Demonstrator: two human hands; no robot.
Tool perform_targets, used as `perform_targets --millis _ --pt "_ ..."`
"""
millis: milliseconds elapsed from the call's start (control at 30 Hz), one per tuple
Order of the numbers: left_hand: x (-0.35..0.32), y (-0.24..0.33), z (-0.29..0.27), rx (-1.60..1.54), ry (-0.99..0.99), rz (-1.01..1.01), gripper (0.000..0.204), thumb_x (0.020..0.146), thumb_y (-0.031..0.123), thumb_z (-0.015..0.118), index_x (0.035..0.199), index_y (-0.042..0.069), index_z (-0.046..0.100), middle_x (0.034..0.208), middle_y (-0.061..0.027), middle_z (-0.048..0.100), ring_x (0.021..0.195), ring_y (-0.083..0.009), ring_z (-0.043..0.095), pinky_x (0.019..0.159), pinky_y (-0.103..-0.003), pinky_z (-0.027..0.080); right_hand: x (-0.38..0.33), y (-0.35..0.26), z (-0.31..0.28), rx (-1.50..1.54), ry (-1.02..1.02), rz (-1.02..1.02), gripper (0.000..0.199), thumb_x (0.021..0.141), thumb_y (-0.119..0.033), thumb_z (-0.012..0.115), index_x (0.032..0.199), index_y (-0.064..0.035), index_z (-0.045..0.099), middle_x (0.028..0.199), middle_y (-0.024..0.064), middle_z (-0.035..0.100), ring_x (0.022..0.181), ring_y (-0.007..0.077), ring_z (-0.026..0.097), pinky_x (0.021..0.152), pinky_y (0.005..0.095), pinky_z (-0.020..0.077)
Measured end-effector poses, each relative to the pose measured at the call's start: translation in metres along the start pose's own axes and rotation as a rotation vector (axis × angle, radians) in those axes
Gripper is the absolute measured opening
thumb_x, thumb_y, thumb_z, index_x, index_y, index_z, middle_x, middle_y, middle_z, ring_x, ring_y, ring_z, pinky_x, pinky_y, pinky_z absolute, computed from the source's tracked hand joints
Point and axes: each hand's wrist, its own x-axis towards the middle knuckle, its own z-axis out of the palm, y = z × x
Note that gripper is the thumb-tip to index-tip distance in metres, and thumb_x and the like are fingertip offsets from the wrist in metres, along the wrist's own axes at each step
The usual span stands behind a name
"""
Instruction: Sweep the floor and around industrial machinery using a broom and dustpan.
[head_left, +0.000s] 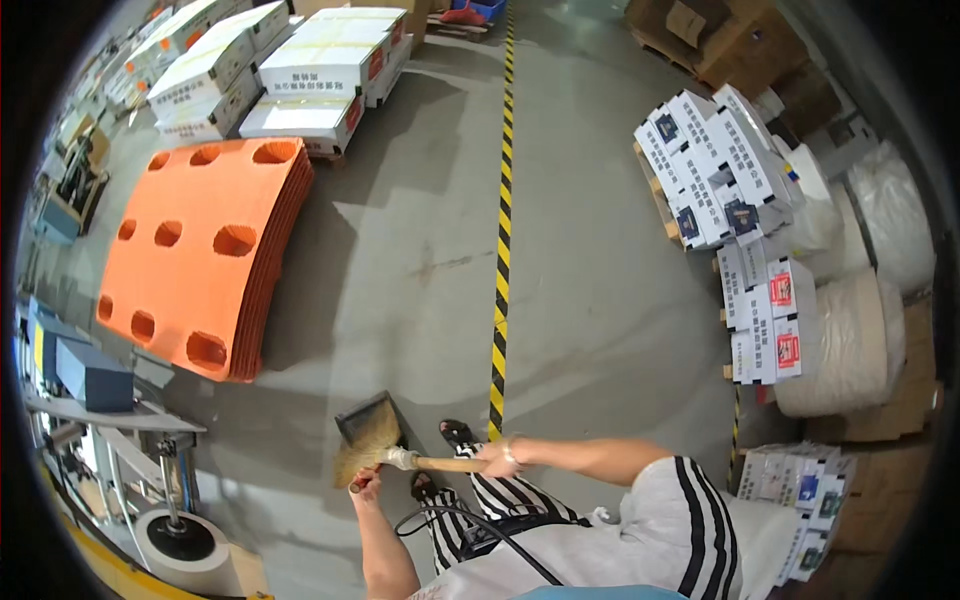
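Note:
My right hand (496, 458) is wrapped round the pale wooden handle of a broom (446, 465). The broom lies nearly level in front of my legs, its straw head pointing left across a dark dustpan (362, 408) and covering part of it. Beside the straw, my left hand (368, 487) is closed on a thin reddish handle; this appears to be the dustpan's, though the straw hides where the two join. The dustpan is low, ahead of my feet, and I cannot tell whether it touches the floor.
A stack of orange plastic pallets (180, 270) stands to the left, with white cartons (330, 60) behind it. Yellow-black floor tape (504, 240) runs ahead. More cartons (710, 170) and large wrapped rolls (845, 345) line the right. A machine with a round base (180, 540) is at lower left.

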Motion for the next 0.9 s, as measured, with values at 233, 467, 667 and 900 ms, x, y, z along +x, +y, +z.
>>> perform_targets --millis 233,467,667,900 --pt "0.021 0.032 -0.048 0.337 -0.048 -0.197 0.023 0.077 0.009 0.038 0.088 -0.009 0.045 0.060 -0.0037 0.043 0.045 -0.0109 0.038 0.037 -0.019 0.034 -0.134 0.037 0.083 0.967 0.069 0.060 0.013 0.080 -0.025 0.050 0.089 -0.0153 0.052 0.058 -0.0052 0.042 0.041 0.0029 0.035 0.032 0.0175 0.0255" --pt "-0.026 -0.021 0.009 0.825 0.017 -0.263 0.006 0.080 0.004 0.038 0.076 0.001 0.040 0.055 -0.0028 0.043 0.040 -0.0093 0.040 0.037 -0.018 0.036 -0.212 0.047 0.134 1.283 0.520 0.090 0.036 0.081 -0.023 0.052 0.114 -0.0102 0.046 0.061 -0.0013 0.048 0.042 0.0029 0.040 0.031 0.0164 0.0282" --pt "-0.007 -0.068 0.019 0.979 0.171 -0.301 0.010 0.082 0.007 0.036 0.078 -0.001 0.040 0.058 -0.0054 0.047 0.041 -0.0089 0.043 0.036 -0.018 0.041 -0.174 0.086 0.117 1.350 0.787 0.100 0.022 0.081 -0.021 0.050 0.098 -0.0087 0.049 0.056 -0.0032 0.043 0.041 0.0039 0.037 0.034 0.0193 0.0273" --pt "0.038 -0.147 0.028 0.927 0.269 -0.304 0.016 0.083 0.006 0.033 0.080 -0.009 0.039 0.058 -0.0073 0.044 0.043 -0.0138 0.044 0.040 -0.020 0.043 -0.054 0.157 0.051 1.001 1.013 0.436 0.029 0.073 -0.013 0.046 0.096 0.0022 0.054 0.089 0.0218 0.058 0.084 0.0349 0.056 0.073 0.0405 0.0436"
